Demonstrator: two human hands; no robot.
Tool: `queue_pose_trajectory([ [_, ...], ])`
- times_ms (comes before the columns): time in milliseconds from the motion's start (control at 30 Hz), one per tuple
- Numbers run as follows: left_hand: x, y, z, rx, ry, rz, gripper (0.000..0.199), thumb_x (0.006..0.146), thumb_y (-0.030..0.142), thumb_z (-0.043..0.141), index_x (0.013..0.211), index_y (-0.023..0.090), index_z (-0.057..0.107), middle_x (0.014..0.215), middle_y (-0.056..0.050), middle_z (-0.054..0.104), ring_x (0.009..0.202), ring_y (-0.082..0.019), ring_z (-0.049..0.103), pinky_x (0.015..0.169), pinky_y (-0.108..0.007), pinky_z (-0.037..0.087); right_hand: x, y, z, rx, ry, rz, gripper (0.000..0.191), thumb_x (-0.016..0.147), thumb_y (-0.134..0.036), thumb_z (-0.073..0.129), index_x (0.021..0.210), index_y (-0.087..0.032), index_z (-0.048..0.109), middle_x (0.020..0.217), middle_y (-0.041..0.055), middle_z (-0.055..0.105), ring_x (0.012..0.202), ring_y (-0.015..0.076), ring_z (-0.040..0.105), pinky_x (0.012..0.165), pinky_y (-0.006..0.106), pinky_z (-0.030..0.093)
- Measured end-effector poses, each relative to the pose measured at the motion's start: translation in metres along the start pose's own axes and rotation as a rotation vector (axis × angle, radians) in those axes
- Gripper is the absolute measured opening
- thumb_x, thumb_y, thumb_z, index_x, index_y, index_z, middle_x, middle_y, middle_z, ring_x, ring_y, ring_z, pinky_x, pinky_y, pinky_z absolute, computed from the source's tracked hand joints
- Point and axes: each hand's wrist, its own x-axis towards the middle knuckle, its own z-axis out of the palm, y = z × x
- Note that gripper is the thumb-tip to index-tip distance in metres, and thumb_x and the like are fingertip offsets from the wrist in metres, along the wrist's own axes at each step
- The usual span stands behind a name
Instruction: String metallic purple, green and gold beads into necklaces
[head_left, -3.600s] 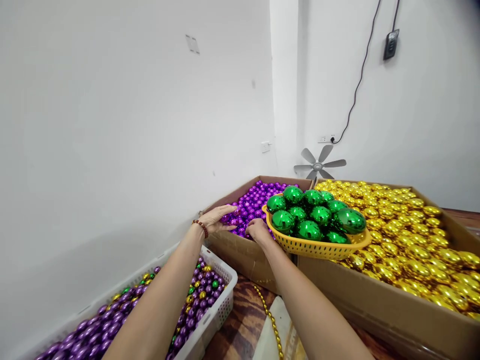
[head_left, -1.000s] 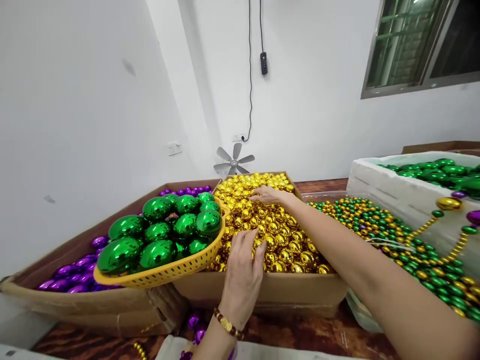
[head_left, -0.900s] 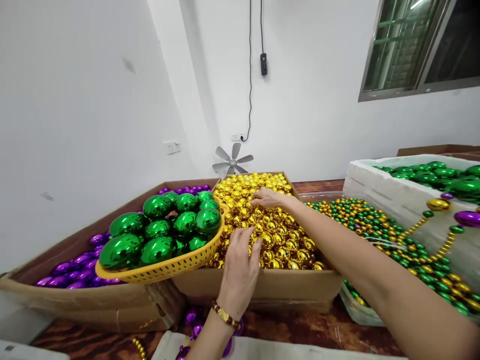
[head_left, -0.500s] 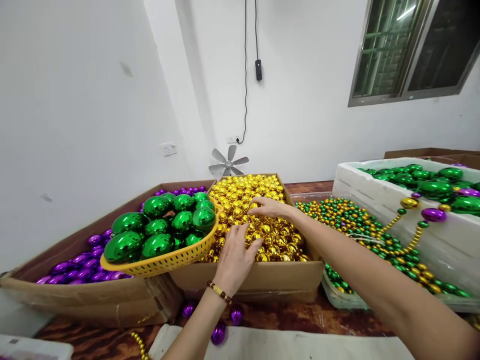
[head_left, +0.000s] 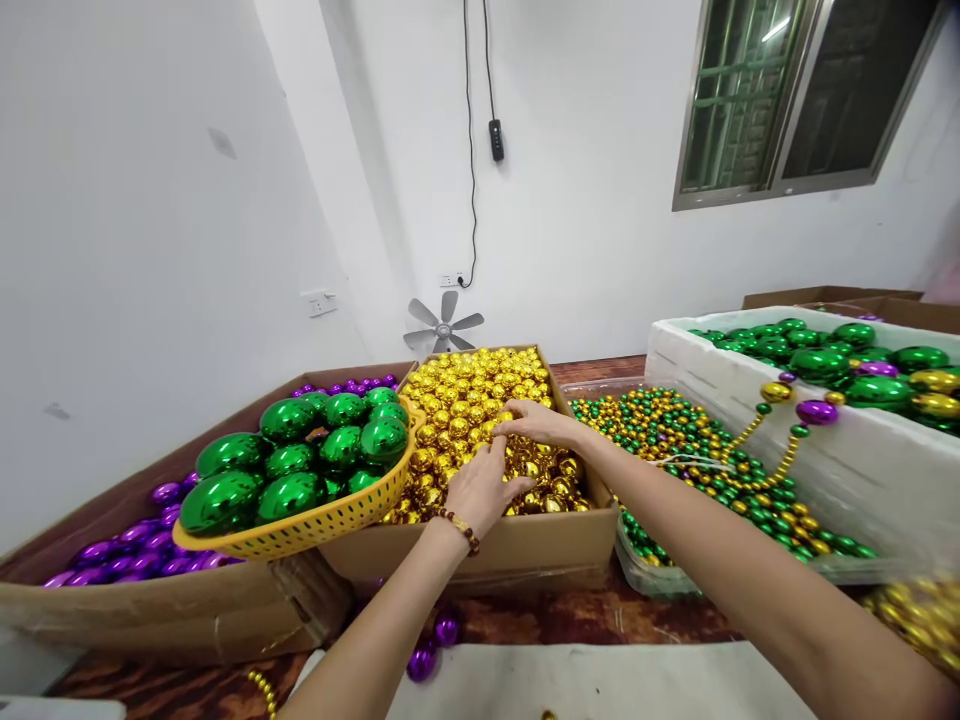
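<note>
Gold balls [head_left: 469, 385] fill an uncovered cardboard box [head_left: 480, 550] at the centre of the station, heaped close to its rim. Left hand [head_left: 481, 488] is above the near part of the heap, back upward, fingers extended and thumb spread well clear of them; a beaded bracelet [head_left: 459, 530] is on its wrist. Right hand [head_left: 536, 425] reaches in from the right over the same balls, fingers bent downward; whether it pinches a ball cannot be told. Fingertips of the two hands are close together, contact between them not determinable. To the left stands a second carton [head_left: 135, 610] containing purple balls [head_left: 142, 545]. Over it sits a yellow perforated basket [head_left: 322, 525], loaded with large green balls [head_left: 289, 460] and tilted slightly in view. To the right, a clear tray [head_left: 652, 578] contains small green and gold beads [head_left: 645, 425], with a white foam box [head_left: 795, 455] just behind and beside it holding mainly larger green pieces [head_left: 821, 362]. Two loose purple balls [head_left: 422, 660] lie in front of the central box, near the edge of a white sheet [head_left: 637, 680]. Against the far wall, a grey fan [head_left: 444, 330] shows behind the gold heap.
</note>
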Motion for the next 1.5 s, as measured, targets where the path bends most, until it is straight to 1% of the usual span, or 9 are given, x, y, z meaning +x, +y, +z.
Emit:
queue_pose_trajectory([
  [200,0.013,-0.016,-0.001,-0.312,-0.045,0.092,0.073,0.076,0.05,0.065,0.135,0.015,0.038,0.124,-0.018,0.058,0.113,-0.032,0.056,0.092,-0.041,0.043,-0.007,0.002,-0.002,0.144,-0.026,0.076,0.031,0.08,-0.046,0.063,0.085,-0.016,0.063,0.081,0.0008,0.061,0.073,0.0149,0.05,0.066,0.026,0.038],
  [433,0.011,-0.023,0.0,-0.506,0.119,0.083,0.059,0.08,0.048,0.063,0.127,0.017,0.044,0.126,-0.015,0.058,0.115,-0.029,0.055,0.095,-0.042,0.042,-0.006,-0.015,0.0,0.278,-0.065,0.123,0.035,0.079,-0.052,0.065,0.088,-0.019,0.065,0.089,0.0021,0.064,0.075,0.0154,0.053,0.065,0.027,0.04],
  [600,0.009,-0.02,-0.008,-0.53,0.28,0.018,0.039,0.091,0.043,0.047,0.122,0.019,0.049,0.105,-0.01,0.065,0.096,-0.025,0.061,0.086,-0.04,0.045,-0.005,-0.036,-0.003,0.336,-0.055,0.124,0.031,0.08,-0.049,0.065,0.087,-0.019,0.065,0.089,0.0031,0.064,0.076,0.016,0.054,0.059,0.025,0.041],
  [700,-0.016,-0.009,-0.02,-0.554,0.457,0.025,0.035,0.094,0.04,0.045,0.123,0.021,0.048,0.107,-0.008,0.063,0.096,-0.022,0.061,0.087,-0.037,0.045,-0.022,-0.061,-0.007,0.392,-0.048,0.118,0.033,0.084,-0.052,0.06,0.093,-0.02,0.061,0.095,0.0047,0.065,0.075,0.0151,0.056,0.052,0.022,0.04],
  [833,-0.089,-0.008,-0.017,-0.522,0.577,0.093,0.039,0.092,0.033,0.051,0.129,0.025,0.045,0.127,-0.008,0.056,0.116,-0.021,0.054,0.1,-0.036,0.04,-0.075,-0.104,-0.001,0.509,-0.135,0.039,0.038,0.088,-0.056,0.054,0.111,-0.026,0.053,0.11,0.0038,0.064,0.079,0.0144,0.061,0.045,0.019,0.04],
  [967,-0.178,-0.038,0.027,-0.426,0.428,-0.119,0.038,0.094,0.03,0.046,0.132,0.023,0.044,0.126,-0.011,0.057,0.114,-0.023,0.056,0.096,-0.039,0.045,-0.135,-0.121,0.046,0.263,-0.441,-0.06,0.039,0.088,-0.056,0.054,0.113,-0.025,0.056,0.092,0.0017,0.067,0.072,0.0144,0.062,0.054,0.022,0.047],
  [1100,-0.238,-0.069,0.078,-0.074,0.266,-0.197,0.038,0.094,0.03,0.045,0.131,0.023,0.047,0.117,-0.01,0.062,0.108,-0.027,0.06,0.088,-0.042,0.049,-0.168,-0.088,0.131,-0.414,-0.322,-0.194,0.039,0.091,-0.056,0.049,0.113,-0.024,0.054,0.102,0.0047,0.066,0.088,0.0201,0.062,0.069,0.028,0.047],
  [1300,-0.247,-0.076,0.104,0.246,0.126,-0.204,0.038,0.092,0.023,0.045,0.129,0.027,0.052,0.108,-0.008,0.061,0.077,-0.018,0.065,0.063,-0.028,0.05,-0.168,-0.035,0.2,-0.61,-0.275,-0.246,0.034,0.088,-0.036,0.06,0.118,-0.022,0.053,0.114,0.0094,0.06,0.102,0.0266,0.058,0.07,0.032,0.049],
  [1500,-0.236,-0.077,0.109,0.382,0.165,-0.241,0.04,0.09,0.021,0.048,0.128,0.029,0.054,0.114,-0.009,0.058,0.099,-0.027,0.06,0.08,-0.04,0.051,-0.171,-0.02,0.216,-0.666,-0.196,-0.278,0.037,0.084,-0.033,0.062,0.12,-0.024,0.054,0.125,0.0102,0.057,0.109,0.0292,0.055,0.078,0.041,0.053],
])
